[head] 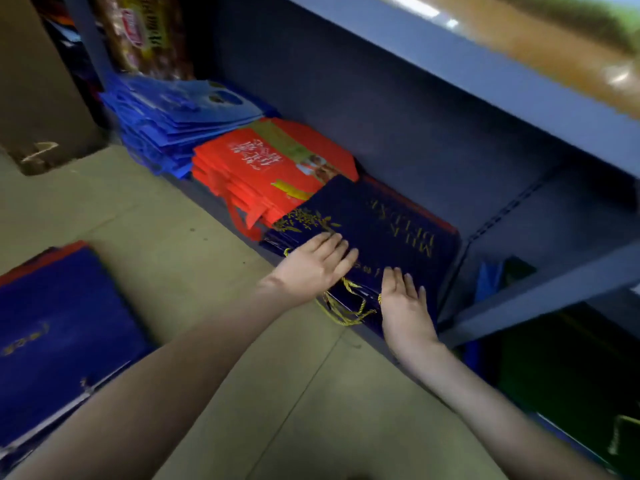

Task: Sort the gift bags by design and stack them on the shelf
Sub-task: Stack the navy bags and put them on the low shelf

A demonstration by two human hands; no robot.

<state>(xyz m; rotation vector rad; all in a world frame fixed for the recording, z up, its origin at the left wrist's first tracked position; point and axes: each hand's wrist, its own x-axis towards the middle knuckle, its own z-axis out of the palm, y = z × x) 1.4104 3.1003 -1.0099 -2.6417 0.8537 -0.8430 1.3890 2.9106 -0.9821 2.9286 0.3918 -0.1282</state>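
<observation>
On bottom grey metal shelf, flat navy paper gift bags with gold lettering sit stacked beside orange bag pile. Left hand and right hand, 2 flat spread palms, press the stack's near edge by gold cord handles.

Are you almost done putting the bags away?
Partly. Blue bags and red bags already sit stacked on the shelf. Both hands, left hand and right hand, lie flat on the navy stack. More navy bags wait on the floor.
</observation>
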